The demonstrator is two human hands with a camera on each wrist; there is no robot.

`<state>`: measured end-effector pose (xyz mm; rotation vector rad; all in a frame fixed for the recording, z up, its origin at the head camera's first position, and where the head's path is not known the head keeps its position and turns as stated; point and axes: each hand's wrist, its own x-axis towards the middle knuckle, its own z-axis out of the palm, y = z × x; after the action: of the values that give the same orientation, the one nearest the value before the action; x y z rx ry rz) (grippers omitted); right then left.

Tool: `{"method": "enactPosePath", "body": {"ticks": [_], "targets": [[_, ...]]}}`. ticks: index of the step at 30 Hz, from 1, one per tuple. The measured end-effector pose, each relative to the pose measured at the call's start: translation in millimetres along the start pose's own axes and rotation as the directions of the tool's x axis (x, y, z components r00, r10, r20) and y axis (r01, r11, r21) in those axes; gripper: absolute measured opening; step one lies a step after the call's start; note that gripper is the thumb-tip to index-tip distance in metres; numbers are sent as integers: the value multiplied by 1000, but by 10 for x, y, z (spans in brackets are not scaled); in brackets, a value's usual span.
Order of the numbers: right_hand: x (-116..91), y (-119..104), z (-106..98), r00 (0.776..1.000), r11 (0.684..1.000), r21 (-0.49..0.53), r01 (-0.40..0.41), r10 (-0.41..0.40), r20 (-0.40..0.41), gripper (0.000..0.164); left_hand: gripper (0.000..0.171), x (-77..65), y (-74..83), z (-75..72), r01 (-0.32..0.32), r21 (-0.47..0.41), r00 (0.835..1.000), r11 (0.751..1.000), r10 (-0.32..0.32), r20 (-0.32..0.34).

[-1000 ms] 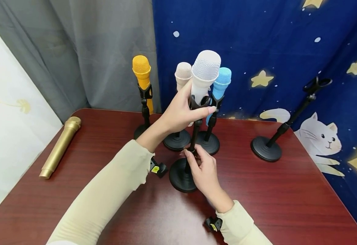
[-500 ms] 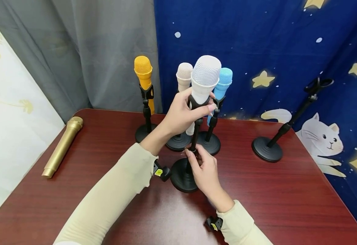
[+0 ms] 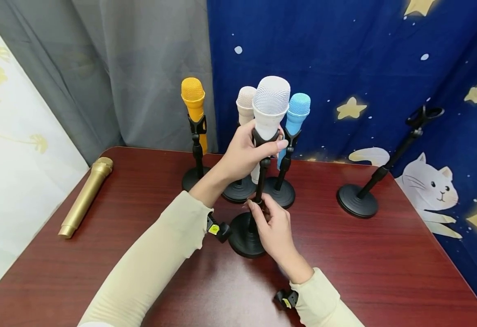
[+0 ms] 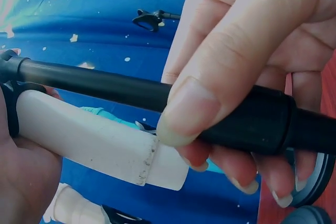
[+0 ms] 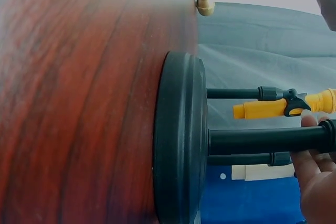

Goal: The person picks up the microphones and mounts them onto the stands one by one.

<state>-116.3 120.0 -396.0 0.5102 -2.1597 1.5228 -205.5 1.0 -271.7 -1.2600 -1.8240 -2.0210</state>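
In the head view, a white microphone [image 3: 270,104] sits in the black clip [image 3: 265,137] on top of a black desk stand [image 3: 246,236]. My left hand [image 3: 244,152] grips round the clip and the microphone's body. Lower down, my right hand [image 3: 276,225] pinches the stand's pole, with the round base on the table. From the left wrist, the right thumb and fingers wrap the pole's thick collar [image 4: 252,124]. There the white microphone's lower end [image 4: 100,135] runs beside the pole, below the clip. The right wrist view shows the base's edge [image 5: 181,140] flat on the wood.
Behind stand orange [image 3: 193,97], beige [image 3: 245,104] and blue [image 3: 298,111] microphones on black stands. A gold microphone [image 3: 86,197] lies at the left of the reddish-brown table [image 3: 385,272]. A stand with a bare clip [image 3: 357,200] leans at the right. Curtains hang behind.
The white microphone has moved slightly down into the clip, then a little left. My left hand has shifted slightly with it; the right hand stays on the pole.
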Motion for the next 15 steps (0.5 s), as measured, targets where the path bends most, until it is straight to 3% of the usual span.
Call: {"method": "enactPosePath", "body": {"ticks": [9,13,15], "targets": [[3,8,1,1000,1000,-9,8,-8,5,9,13,-19,12,27,66,-56,998,996,-66,1],[29,-40,-66,995,998,-8,-68,68,78,14,24,-45,41,27,118,-36,993,992,-118,-13],[61,-67,-138,981,991,-21,-132,133,142,18,34,-75,50,23,138,-28,990,990,-138,-14]]}}
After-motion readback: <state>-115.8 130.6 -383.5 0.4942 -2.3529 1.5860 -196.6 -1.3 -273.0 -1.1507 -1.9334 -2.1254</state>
